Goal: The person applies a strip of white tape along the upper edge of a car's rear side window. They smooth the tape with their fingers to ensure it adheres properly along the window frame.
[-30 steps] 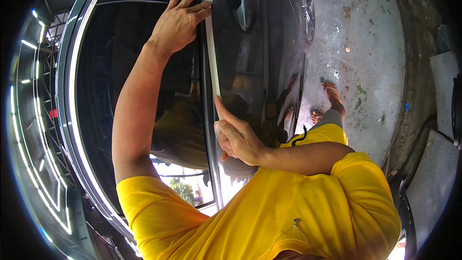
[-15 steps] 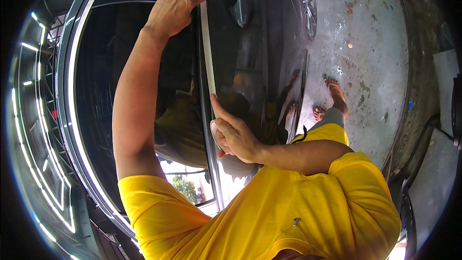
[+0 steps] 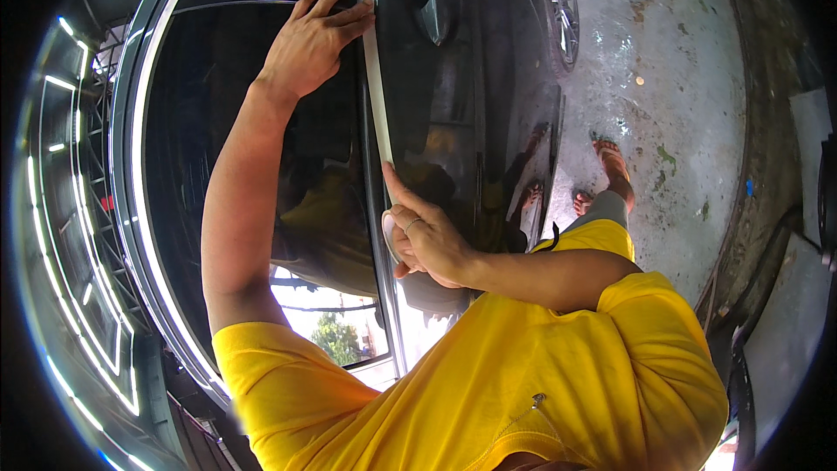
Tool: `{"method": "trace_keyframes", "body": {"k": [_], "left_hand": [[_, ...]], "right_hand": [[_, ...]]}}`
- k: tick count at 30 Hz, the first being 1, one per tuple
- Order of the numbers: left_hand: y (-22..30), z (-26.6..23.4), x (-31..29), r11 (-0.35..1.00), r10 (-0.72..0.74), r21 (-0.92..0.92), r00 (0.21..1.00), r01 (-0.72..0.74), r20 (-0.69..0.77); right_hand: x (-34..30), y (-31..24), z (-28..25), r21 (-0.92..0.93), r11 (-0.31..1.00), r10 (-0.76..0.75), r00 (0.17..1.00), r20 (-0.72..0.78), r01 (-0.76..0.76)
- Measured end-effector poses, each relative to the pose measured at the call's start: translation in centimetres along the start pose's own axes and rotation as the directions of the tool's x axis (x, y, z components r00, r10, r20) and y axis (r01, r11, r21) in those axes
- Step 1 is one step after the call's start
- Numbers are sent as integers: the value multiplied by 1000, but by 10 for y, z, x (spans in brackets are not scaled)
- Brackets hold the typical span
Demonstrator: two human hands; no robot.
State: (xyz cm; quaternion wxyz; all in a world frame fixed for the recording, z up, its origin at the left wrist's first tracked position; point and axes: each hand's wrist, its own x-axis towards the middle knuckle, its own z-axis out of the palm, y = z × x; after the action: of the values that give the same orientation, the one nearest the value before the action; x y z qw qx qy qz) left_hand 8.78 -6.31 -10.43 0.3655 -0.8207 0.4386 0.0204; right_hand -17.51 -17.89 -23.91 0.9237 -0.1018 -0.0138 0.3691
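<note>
A pale strip of masking tape [image 3: 377,92] runs along the trim below the side window of a black car [image 3: 453,122]. My left hand [image 3: 316,42] lies over the dark window glass [image 3: 323,135] with fingers spread, the fingertips touching the far stretch of the strip. Nearer to me, my right hand [image 3: 432,240] is closed around a roll of tape [image 3: 389,231], partly hidden by the fingers. Its index finger stretches along the strip where the tape meets the trim. A ring sits on one finger of that hand.
A door handle [image 3: 429,0] juts from the door panel right of the strip. Beyond the car's lower side, a wheel [image 3: 562,13] and my bare feet [image 3: 610,157] show over the stained concrete floor [image 3: 663,122]. A dark hose or cable [image 3: 767,244] lies at the right.
My left hand has slid a short way along the strip toward me. My right hand stays nearly in place with the roll.
</note>
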Motion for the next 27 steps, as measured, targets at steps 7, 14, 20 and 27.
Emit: {"method": "trace_keyframes", "body": {"k": [7, 14, 20, 27], "left_hand": [[7, 2, -6, 999, -48, -14, 998, 47, -42], [29, -9, -14, 981, -138, -141, 990, 135, -6], [75, -83, -42, 713, -615, -678, 624, 179, -482], [222, -123, -116, 545, -826, -838, 191, 24, -531]], "right_hand": [[-1, -2, 0, -62, 998, -20, 1000, 2, 20], [3, -3, 3, -36, 998, 59, 998, -32, -60], [8, -19, 9, -33, 995, 87, 991, -106, -91], [4, -42, 11, -69, 994, 73, 992, -106, -80]]}}
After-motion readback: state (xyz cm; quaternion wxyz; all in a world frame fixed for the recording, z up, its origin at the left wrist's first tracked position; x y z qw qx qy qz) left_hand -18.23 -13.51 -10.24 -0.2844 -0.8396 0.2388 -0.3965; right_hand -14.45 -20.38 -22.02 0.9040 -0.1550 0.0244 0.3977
